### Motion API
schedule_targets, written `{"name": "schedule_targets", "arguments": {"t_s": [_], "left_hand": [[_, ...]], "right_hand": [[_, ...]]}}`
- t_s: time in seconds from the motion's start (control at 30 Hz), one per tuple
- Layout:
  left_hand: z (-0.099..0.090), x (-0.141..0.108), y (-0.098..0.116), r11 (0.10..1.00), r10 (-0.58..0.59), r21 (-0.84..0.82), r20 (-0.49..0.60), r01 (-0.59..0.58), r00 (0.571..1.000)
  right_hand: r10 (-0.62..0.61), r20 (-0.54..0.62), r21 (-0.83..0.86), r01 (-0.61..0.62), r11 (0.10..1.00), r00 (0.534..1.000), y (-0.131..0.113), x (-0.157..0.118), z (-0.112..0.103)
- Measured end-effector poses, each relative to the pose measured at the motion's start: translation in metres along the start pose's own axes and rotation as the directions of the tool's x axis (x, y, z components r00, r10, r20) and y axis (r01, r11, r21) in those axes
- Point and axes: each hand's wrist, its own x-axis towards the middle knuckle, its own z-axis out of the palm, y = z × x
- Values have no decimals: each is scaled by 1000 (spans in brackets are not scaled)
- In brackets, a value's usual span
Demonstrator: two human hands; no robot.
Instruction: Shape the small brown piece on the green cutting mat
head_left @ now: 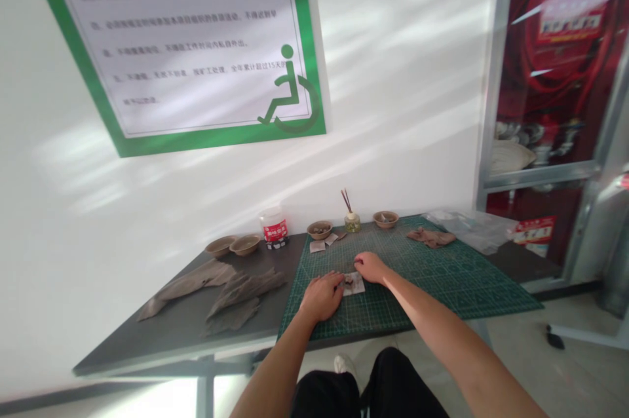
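A small whitish card (360, 285) with dark pieces on its face lies on the green cutting mat (393, 306). My left hand (322, 298) rests flat over the card's left edge, fingers stretched out. Just above the card's upper right corner is my right hand (372, 267), its fingers curled into a pinch; what they hold, if anything, is too small to make out. Beyond my hands, a few pale squares (318, 246) lie beside a brown bowl (320, 230) with small dark bits in it.
Two bowls (245, 245) and a red-labelled jar (274, 229) stand at the back left, behind crumpled brown cloths (240, 297). A reed diffuser (352, 221) and another bowl (386, 219) are along the wall. Right lie a brown cloth (431, 237) and clear plastic (474, 228).
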Motion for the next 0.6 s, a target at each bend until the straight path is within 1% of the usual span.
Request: {"name": "schedule_targets", "arguments": {"t_s": [0.17, 0.27, 0.4, 0.47, 0.6], "left_hand": [[3, 0, -3, 1000, 1, -31, -28, -2, 1000], [2, -1, -2, 999, 1, -42, -32, -2, 999], [-3, -4, 3, 999, -7, -45, -16, 6, 1000], [-6, -6, 5, 999, -12, -51, -26, 11, 1000], [-8, -9, 8, 999, -7, -53, -35, 5, 999]], "right_hand": [[-2, 3, -22, 2, 1000, 1000, 6, 12, 2], [-3, 5, -31, 3, 1000, 1000, 11, 21, 0], [52, 4, -56, -52, 997, 999, 21, 33, -3], [79, -18, -63, -80, 995, 997, 28, 40, -6], [196, -71, -89, -202, 975, 978, 40, 56, -13]]}}
